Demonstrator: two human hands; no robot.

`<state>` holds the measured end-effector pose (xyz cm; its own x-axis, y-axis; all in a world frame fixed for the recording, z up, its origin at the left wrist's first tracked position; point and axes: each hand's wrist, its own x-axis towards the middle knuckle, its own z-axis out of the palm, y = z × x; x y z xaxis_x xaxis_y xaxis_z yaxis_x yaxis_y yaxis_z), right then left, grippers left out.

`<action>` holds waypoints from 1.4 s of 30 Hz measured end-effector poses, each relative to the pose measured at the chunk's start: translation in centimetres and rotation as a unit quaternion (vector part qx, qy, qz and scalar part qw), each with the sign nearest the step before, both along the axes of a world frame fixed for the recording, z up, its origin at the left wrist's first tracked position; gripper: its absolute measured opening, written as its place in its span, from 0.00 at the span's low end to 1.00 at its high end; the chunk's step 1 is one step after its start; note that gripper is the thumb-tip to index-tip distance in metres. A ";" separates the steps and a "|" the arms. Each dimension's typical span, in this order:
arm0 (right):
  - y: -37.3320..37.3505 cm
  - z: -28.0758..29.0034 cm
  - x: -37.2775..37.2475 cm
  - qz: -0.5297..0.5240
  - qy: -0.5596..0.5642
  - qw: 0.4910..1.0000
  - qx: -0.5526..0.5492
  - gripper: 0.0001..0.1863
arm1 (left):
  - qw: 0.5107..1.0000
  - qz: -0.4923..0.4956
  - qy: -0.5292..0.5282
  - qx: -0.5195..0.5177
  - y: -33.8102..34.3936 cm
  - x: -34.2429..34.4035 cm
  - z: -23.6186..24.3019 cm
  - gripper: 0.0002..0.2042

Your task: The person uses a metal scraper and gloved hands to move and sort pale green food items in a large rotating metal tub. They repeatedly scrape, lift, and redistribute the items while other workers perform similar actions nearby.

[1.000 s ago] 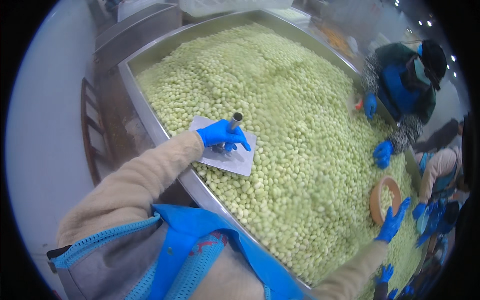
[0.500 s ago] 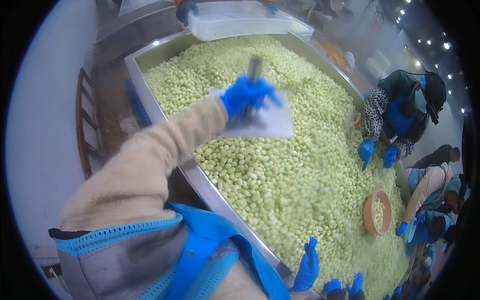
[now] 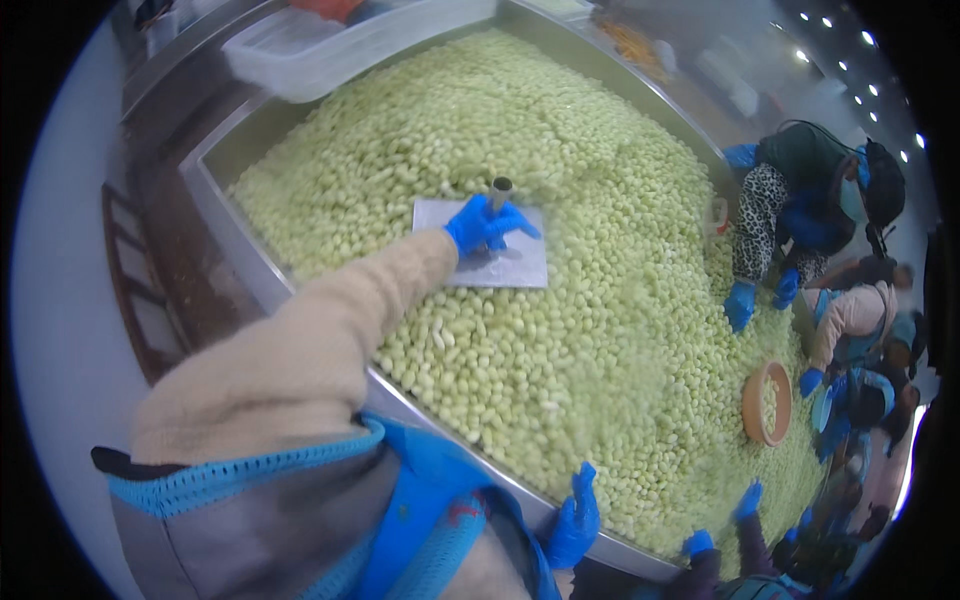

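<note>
"So, over the large silver metal trough (image 3: 622,90) of pale-green oval pieces (image 3: 480,365)?"
"Hold the flat grey metal plate (image 3: 520,268) level on them: left hand (image 3: 474,228) wraps its cylindrical steel handle (image 3: 501,189); right hand (image 3: 573,525), fingers extended, grips nothing beside the trough."

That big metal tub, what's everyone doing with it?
The person's blue-gloved left hand holds the metal handle of a flat grey square plate, lying on pale green oval pieces heaped in the big metal tub. The blue-gloved right hand is at the tub's near edge, holding nothing. To the right, a co-worker in spotted sleeves leans over the heap, where a round orange bowl sits.
</note>
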<state>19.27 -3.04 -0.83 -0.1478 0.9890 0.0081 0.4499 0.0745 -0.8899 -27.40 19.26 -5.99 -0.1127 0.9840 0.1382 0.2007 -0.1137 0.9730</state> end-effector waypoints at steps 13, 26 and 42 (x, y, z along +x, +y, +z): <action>-0.7 -1.1 -1.0 -0.099 -0.104 0.989 0.031 0.19 | 0.956 -0.106 -0.194 0.193 4.5 -5.4 30.1 0.14; 0.3 -0.6 -1.5 -0.108 -0.169 0.980 -0.008 0.19 | 0.997 -0.017 0.025 -0.069 7.8 -2.1 2.9 0.13; -0.8 -1.3 -2.4 -0.128 -0.123 0.983 0.053 0.18 | 0.941 -0.073 -0.048 0.328 5.4 -5.8 33.8 0.14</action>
<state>16.83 -3.81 -2.18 0.0950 0.9896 0.1077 0.6658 0.0173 -0.7459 -33.23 24.64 27.82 -0.0261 0.6973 0.7163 0.0506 -0.7147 0.6975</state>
